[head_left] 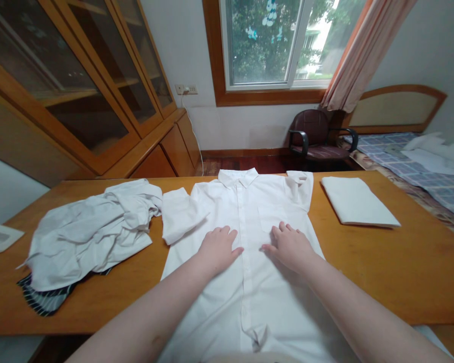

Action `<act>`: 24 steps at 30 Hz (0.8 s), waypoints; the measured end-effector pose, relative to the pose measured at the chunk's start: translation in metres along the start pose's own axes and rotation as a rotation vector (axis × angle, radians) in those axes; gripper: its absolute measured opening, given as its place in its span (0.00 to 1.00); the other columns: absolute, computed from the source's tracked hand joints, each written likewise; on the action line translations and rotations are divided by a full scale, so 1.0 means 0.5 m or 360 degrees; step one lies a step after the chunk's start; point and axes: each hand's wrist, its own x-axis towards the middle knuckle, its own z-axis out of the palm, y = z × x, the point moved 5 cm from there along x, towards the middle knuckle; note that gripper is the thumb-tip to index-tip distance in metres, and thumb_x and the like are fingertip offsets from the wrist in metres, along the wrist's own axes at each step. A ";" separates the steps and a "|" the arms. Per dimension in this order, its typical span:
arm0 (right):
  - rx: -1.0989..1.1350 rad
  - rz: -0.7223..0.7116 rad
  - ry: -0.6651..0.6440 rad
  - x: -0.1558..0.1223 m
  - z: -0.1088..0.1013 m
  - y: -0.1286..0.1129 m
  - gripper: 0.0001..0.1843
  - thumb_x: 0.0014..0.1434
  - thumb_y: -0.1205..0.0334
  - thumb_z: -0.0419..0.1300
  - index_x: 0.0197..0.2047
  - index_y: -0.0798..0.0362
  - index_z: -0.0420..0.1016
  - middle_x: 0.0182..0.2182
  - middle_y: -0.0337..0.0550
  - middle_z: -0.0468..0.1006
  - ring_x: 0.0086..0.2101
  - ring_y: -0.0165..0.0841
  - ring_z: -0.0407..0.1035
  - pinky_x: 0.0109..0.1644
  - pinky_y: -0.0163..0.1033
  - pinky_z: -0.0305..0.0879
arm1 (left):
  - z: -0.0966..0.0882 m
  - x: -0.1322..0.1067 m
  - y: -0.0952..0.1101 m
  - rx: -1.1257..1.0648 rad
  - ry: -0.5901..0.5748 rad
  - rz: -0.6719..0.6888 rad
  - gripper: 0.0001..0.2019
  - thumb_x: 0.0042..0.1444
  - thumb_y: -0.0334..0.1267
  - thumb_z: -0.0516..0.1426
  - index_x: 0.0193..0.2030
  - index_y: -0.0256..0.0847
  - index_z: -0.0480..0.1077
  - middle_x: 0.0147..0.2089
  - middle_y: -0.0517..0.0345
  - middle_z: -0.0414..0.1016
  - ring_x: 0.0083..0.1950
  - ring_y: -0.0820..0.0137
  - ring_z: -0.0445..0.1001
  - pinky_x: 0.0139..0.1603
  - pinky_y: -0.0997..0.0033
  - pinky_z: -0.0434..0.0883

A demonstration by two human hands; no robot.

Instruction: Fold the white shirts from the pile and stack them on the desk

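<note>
A white button-up shirt (227,282) lies front side up on the wooden table, its collar toward the far edge and its hem toward me. My left hand (219,249) rests flat on the shirt, just left of the button strip, fingers spread. On the other side, near the chest pocket, my right hand (289,244) lies on the cloth with its fingers apart. Neither hand grips anything. The left sleeve in view is bent outward across the table, and the right one is folded up near the shoulder. Some cloth bunches at the bottom of the strip.
Left of the shirt is a rumpled pile of white clothes (94,227) over a dark striped cloth (47,297). A folded white cloth (359,201) lies at the right on the wooden table (393,272). Beyond stand a chair (318,133), a bed (431,166) and a glass-door cabinet (94,91).
</note>
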 end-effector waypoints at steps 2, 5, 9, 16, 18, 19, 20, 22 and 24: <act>-0.0024 0.0055 -0.0091 0.019 -0.019 -0.010 0.33 0.56 0.36 0.49 0.45 0.57 0.73 0.43 0.60 0.75 0.45 0.48 0.69 0.50 0.52 0.56 | -0.024 0.045 -0.004 0.0063 -0.0004 -0.0117 0.20 0.58 0.52 0.49 0.45 0.39 0.71 0.42 0.46 0.75 0.46 0.56 0.72 0.48 0.54 0.67; -0.0025 0.0118 -0.0151 0.045 -0.033 -0.021 0.29 0.57 0.38 0.51 0.43 0.56 0.74 0.38 0.56 0.77 0.42 0.46 0.71 0.49 0.51 0.57 | -0.044 0.114 -0.001 0.0095 0.0406 -0.0064 0.18 0.59 0.44 0.51 0.52 0.38 0.67 0.55 0.44 0.69 0.58 0.58 0.65 0.58 0.56 0.60; -0.0006 0.0208 -0.0180 0.068 -0.038 -0.020 0.27 0.60 0.43 0.50 0.43 0.57 0.75 0.40 0.57 0.78 0.42 0.46 0.72 0.41 0.45 0.63 | 0.022 0.172 -0.009 0.0009 0.0454 0.0006 0.24 0.60 0.42 0.49 0.62 0.38 0.59 0.67 0.47 0.55 0.67 0.61 0.52 0.66 0.57 0.50; 0.0106 0.0222 0.0145 0.143 -0.051 0.022 0.27 0.63 0.46 0.45 0.48 0.59 0.72 0.43 0.58 0.76 0.45 0.43 0.70 0.48 0.44 0.61 | 0.065 0.177 -0.023 -0.0073 0.0357 -0.0041 0.28 0.61 0.47 0.46 0.67 0.42 0.52 0.69 0.52 0.51 0.70 0.62 0.47 0.67 0.55 0.46; 0.0081 0.0094 0.0366 0.171 -0.041 0.031 0.29 0.64 0.46 0.45 0.58 0.59 0.64 0.54 0.59 0.70 0.55 0.43 0.62 0.58 0.47 0.52 | 0.050 0.174 -0.031 -0.0040 0.0424 -0.0176 0.32 0.59 0.50 0.47 0.68 0.41 0.49 0.71 0.51 0.45 0.71 0.59 0.39 0.68 0.53 0.41; 0.0076 0.0053 0.0402 0.184 -0.028 0.036 0.31 0.63 0.46 0.45 0.62 0.59 0.60 0.59 0.59 0.63 0.59 0.44 0.56 0.61 0.49 0.47 | 0.043 0.173 -0.038 -0.0023 0.0467 -0.0276 0.34 0.58 0.52 0.48 0.69 0.40 0.47 0.72 0.50 0.40 0.72 0.57 0.35 0.68 0.51 0.39; 0.0088 0.0044 0.0372 0.195 -0.010 0.042 0.33 0.63 0.44 0.46 0.64 0.58 0.56 0.63 0.58 0.57 0.62 0.44 0.50 0.62 0.50 0.43 | 0.040 0.172 -0.047 -0.0014 0.0491 -0.0379 0.36 0.58 0.53 0.48 0.70 0.40 0.45 0.72 0.49 0.37 0.72 0.55 0.32 0.68 0.49 0.37; 0.0105 0.0034 0.0304 0.210 0.024 0.050 0.37 0.62 0.42 0.44 0.67 0.57 0.51 0.66 0.55 0.49 0.64 0.45 0.42 0.64 0.52 0.37 | 0.044 0.174 -0.062 -0.0025 0.0433 -0.0521 0.37 0.58 0.55 0.46 0.70 0.38 0.43 0.72 0.46 0.35 0.71 0.53 0.31 0.67 0.47 0.37; 0.0115 0.0035 0.0256 0.217 0.046 0.055 0.38 0.62 0.40 0.42 0.68 0.55 0.47 0.67 0.52 0.45 0.65 0.44 0.38 0.64 0.52 0.34 | 0.057 0.179 -0.073 -0.0050 0.0298 -0.0553 0.37 0.59 0.56 0.42 0.70 0.36 0.44 0.72 0.44 0.38 0.71 0.53 0.35 0.67 0.47 0.40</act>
